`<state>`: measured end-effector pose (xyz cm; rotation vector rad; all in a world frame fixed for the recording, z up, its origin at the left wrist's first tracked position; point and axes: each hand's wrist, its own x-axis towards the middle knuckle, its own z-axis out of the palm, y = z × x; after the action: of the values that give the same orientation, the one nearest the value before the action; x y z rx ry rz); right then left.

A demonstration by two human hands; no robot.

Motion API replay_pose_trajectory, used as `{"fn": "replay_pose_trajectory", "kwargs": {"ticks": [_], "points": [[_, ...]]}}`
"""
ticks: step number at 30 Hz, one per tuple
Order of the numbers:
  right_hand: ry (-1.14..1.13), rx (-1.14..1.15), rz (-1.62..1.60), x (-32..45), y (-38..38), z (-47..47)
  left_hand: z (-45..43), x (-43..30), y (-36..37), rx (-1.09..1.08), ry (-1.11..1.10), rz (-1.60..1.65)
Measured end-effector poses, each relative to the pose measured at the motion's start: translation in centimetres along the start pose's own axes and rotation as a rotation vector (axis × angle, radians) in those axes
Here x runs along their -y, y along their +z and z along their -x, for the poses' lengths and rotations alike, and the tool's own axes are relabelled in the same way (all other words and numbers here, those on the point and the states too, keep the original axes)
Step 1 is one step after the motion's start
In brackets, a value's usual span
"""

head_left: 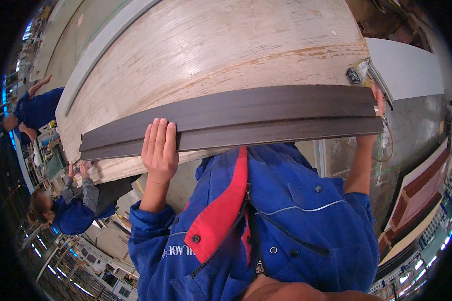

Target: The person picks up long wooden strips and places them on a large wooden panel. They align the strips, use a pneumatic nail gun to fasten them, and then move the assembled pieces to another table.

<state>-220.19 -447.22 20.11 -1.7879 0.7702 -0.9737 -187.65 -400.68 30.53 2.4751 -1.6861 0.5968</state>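
Observation:
A long dark brown wood-grain profile board [278, 107] lies crosswise before my body, with a step running along its length. It is over the near edge of a large pale wooden worktable [226, 49]. My left hand [161, 146] rests on the board left of its middle, fingers together and pointing away from me; the thumb is hidden. At the far right end, my right hand [378, 98] holds the board, its fingers showing past the end. The right forearm passes beneath the board, and the palm is hidden.
A clear-wrapped item [356, 74] and metal strips [379, 82] lie at the table's right edge. A long grey strip [98, 56] lies on the left. Two people in blue, one near [73, 212] and one farther [39, 109], are at left. Panels [418, 192] lean at right.

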Motion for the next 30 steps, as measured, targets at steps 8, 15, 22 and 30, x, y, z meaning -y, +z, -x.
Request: {"fn": "replay_pose_trajectory", "kwargs": {"ticks": [8,15,22,30], "points": [[0.151,0.332,0.183,-3.2,-4.2,1.0,-0.6,1.1,0.5,0.642,-0.296,0.450],[0.438,0.179,0.405,-9.7,-6.0,-0.8,-2.1,2.2,9.0,0.962,-0.161,0.769],[0.439,0.176,0.310,-8.0,-3.6,-0.8,-0.6,2.5,14.1,1.063,-0.206,0.990],[0.388,0.350,0.859,-8.4,0.9,1.4,2.0,3.4,17.5,1.156,-0.290,0.885]]}}
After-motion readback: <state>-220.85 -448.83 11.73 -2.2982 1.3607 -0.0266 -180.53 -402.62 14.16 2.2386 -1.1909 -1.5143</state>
